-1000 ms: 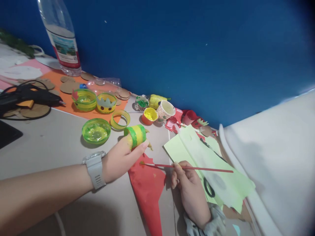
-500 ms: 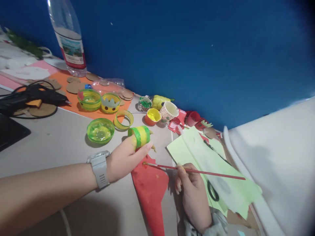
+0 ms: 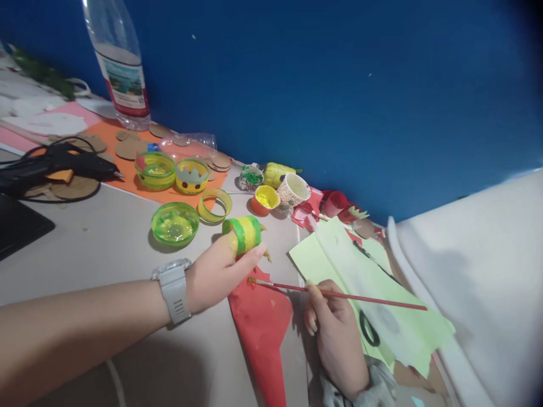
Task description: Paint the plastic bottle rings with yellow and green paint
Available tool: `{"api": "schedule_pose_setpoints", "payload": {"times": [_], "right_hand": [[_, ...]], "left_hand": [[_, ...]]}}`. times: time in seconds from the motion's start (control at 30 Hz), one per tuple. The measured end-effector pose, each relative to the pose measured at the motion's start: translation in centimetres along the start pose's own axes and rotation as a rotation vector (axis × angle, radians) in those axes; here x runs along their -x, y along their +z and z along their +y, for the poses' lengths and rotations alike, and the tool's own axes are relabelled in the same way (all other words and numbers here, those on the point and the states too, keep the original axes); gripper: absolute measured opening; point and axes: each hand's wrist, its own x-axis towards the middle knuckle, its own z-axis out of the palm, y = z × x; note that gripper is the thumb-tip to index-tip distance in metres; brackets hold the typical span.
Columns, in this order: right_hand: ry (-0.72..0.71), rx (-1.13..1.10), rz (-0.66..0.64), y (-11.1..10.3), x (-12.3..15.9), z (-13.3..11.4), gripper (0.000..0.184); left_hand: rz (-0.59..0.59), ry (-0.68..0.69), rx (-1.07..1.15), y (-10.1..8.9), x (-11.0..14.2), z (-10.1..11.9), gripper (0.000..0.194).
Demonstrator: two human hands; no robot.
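Paintbrush pinched in right hand, bristles near edge of red paper, left hand holding striped ring, hands apart

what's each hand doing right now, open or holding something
Left hand: holding the striped ring, fingers through it, thumb outside.
Right hand: closed, holding the brush between thumb and fingers.

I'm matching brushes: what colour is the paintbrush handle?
The paintbrush handle is red; head view.
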Motion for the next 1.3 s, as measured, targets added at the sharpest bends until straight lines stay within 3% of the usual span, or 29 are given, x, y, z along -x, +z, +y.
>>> {"api": "schedule_pose_setpoints", "payload": {"times": [0.4,1.3], "right_hand": [[0.0,-0.009,0.007,-0.1,-0.2,0.6,0.039],[0.0,-0.071,-0.003,0.6,-0.2,-0.7,0.045]], "left_hand": [[-0.005,0.042,-0.003,0.1,0.0,0.1,0.032],[-0.033,0.02,0.022,0.2,0.2,0.2,0.033]]}}
